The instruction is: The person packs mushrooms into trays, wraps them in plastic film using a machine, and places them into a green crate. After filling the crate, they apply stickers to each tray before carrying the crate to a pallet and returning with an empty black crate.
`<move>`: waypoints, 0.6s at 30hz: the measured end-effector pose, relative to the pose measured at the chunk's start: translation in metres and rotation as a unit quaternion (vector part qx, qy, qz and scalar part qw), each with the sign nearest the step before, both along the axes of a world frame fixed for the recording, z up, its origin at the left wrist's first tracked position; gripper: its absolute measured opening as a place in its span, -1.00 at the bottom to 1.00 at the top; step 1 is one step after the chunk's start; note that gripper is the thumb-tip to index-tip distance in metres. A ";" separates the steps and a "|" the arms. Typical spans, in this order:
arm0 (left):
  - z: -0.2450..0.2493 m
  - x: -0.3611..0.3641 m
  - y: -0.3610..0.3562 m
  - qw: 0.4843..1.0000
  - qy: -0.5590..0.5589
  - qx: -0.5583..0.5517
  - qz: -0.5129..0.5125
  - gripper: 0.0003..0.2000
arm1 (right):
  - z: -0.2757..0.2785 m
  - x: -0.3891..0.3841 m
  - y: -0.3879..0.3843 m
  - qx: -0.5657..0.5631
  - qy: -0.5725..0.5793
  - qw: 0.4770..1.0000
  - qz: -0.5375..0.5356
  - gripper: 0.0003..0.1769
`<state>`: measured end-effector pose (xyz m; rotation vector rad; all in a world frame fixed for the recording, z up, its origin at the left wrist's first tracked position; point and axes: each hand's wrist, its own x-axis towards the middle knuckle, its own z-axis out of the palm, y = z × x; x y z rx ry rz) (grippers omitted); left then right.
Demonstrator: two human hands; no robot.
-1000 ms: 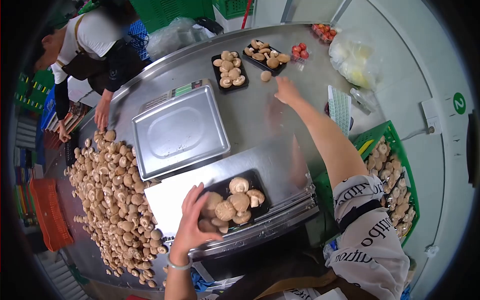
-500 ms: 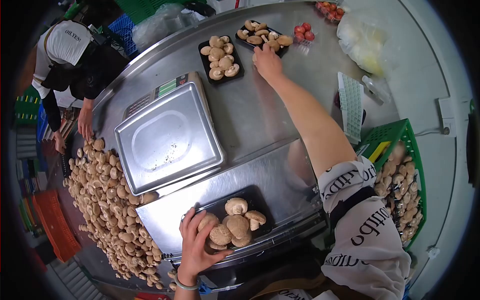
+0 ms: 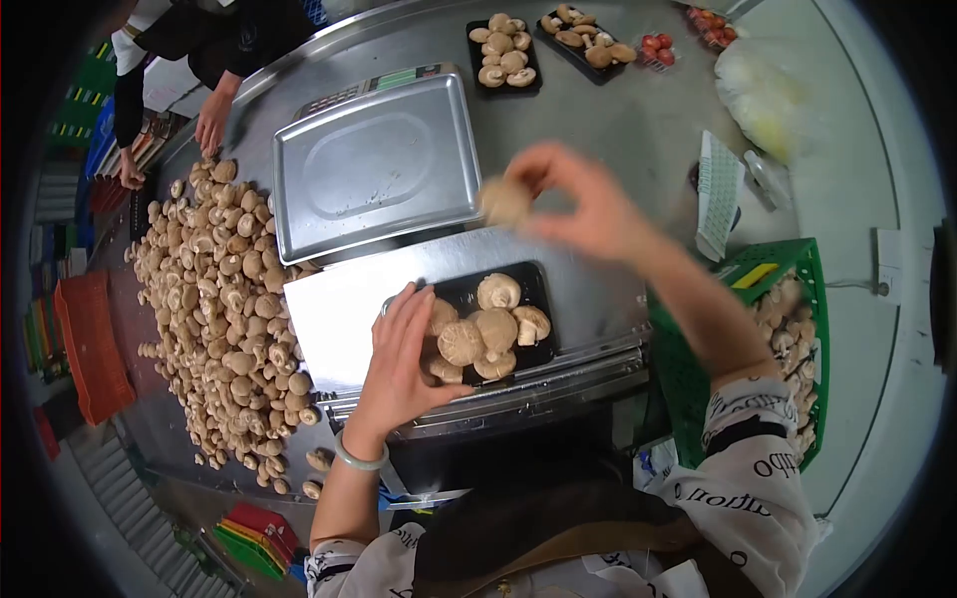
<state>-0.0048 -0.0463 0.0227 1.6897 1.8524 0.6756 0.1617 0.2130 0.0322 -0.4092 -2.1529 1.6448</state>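
My right hand point(image 3: 588, 204) pinches a brown mushroom point(image 3: 505, 202) above the steel ledge, near the scale's right corner; motion blurs both. With its fingers along the far side and thumb along the near side, my left hand point(image 3: 404, 364) grips the left end of a black tray point(image 3: 540, 289). Several brown mushrooms point(image 3: 495, 332) lie in that tray, mostly caps up, and some are partly covered by my left fingers. The tray rests on the steel ledge point(image 3: 334, 324) in front of me.
A scale with a metal pan point(image 3: 384, 164) stands beyond the ledge. Left is a large mushroom heap point(image 3: 224, 319), with a co-worker's hand point(image 3: 214, 118) at its far end. Two filled trays point(image 3: 503, 92) point(image 3: 603, 72) lie at the back; a green crate point(image 3: 812, 349) is at right.
My right hand has come back from the far right tray toward me, now carrying a mushroom. My left hand stays on the near tray. The camera view has shifted.
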 end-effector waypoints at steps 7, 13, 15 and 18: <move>-0.004 0.006 -0.004 0.998 0.021 0.065 -0.019 0.09 | -0.021 -0.002 -0.101 0.203 -0.119 0.972 0.009 -0.62; -0.006 0.007 -0.008 0.996 0.028 0.079 -0.019 0.07 | -0.033 -0.008 -0.132 0.285 -0.154 0.942 -0.091 -0.65; -0.008 0.007 -0.010 0.996 0.021 0.086 -0.017 0.08 | -0.030 -0.007 -0.132 0.283 -0.158 0.941 -0.094 -0.66; -0.010 -0.003 -0.018 0.991 0.020 0.126 -0.047 0.05 | -0.016 0.003 -0.132 0.269 -0.144 0.947 -0.105 -0.57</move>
